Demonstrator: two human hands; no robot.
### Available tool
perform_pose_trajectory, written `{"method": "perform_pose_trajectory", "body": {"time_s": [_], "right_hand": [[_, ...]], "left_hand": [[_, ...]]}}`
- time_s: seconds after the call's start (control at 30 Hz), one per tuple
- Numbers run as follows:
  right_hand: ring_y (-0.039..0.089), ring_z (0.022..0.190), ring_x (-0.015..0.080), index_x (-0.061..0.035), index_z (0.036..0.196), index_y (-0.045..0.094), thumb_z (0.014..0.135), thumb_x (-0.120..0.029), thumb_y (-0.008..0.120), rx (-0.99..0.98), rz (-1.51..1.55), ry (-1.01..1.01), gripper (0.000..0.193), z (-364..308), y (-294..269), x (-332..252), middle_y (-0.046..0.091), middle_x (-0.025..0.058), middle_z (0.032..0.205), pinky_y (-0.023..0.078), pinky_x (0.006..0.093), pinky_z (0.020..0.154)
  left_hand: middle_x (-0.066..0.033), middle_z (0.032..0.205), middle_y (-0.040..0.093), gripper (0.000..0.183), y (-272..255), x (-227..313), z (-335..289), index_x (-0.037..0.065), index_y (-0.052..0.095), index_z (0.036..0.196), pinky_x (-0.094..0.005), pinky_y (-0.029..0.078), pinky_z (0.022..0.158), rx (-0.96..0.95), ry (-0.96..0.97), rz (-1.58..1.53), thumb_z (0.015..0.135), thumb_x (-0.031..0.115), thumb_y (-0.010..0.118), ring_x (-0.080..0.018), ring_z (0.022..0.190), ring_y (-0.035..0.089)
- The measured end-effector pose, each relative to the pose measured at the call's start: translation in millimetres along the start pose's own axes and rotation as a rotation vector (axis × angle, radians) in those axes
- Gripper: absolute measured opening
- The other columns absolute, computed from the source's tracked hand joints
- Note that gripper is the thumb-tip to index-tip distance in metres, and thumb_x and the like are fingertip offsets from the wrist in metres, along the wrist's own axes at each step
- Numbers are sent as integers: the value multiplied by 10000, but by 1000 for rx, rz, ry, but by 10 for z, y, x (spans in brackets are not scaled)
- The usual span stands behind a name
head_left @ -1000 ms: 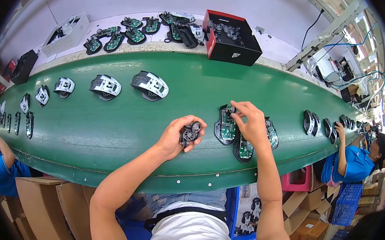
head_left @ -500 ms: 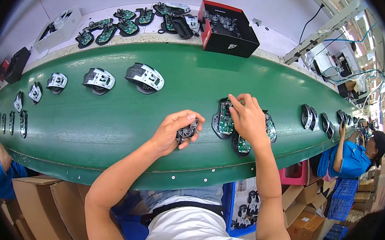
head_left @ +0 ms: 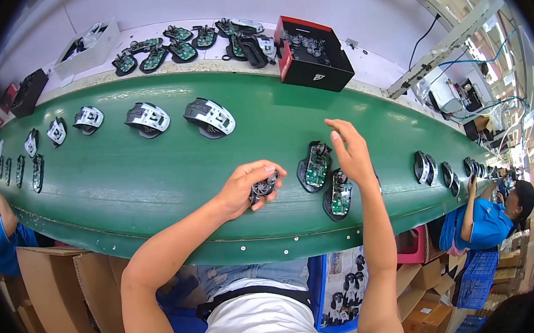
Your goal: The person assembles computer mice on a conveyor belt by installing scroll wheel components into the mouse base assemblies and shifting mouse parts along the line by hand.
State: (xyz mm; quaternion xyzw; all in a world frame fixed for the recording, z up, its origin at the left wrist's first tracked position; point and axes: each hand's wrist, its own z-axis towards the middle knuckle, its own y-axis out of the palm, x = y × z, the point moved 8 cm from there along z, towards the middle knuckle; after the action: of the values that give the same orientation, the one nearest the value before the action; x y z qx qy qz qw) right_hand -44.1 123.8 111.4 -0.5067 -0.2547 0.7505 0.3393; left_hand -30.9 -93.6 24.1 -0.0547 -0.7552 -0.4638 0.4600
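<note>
I see the left hand pinched shut on a small dark wheel part; the open mouse base lies at its three o'clock, long axis twelve-to-six; the right hand, fingers spread, hovers nearer it.

Left hand curled shut (fingers pinched); right hand raised, open.

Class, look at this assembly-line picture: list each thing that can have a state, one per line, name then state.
left hand: closed around a small black part
right hand: open, fingers spread, above the belt
two mouse bases: lying open, green circuit boards exposed
green belt: carrying parts
grey mouse shells: lying in a row on the belt
red and black box: open, small parts inside
</note>
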Motion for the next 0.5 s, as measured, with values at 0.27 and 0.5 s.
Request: {"method": "perform_pose_trajectory", "body": {"time_s": [0.27, 0.5], "right_hand": [[609, 1136, 377, -100, 1299, 601, 885, -288, 702, -232, 24, -256, 465, 649, 1020, -1050, 610, 194, 1272, 492, 462, 971], [539, 1191, 437, -263, 1425, 530, 890, -331, 696, -251, -115, -296, 565, 940, 1983, -1025, 535, 241, 1324, 459, 508, 1018]], "left_hand": [[-47, 825, 670, 222, 219, -27, -159, 36, 691, 1034, -281, 497, 580, 5, 38, 636, 982, 243, 628, -114, 661, 600], [-93, 918, 721, 172, 541, 17, -146, 6, 694, 1005, -294, 512, 701, -106, 505, 977, 938, 161, 662, -135, 770, 648]]}}
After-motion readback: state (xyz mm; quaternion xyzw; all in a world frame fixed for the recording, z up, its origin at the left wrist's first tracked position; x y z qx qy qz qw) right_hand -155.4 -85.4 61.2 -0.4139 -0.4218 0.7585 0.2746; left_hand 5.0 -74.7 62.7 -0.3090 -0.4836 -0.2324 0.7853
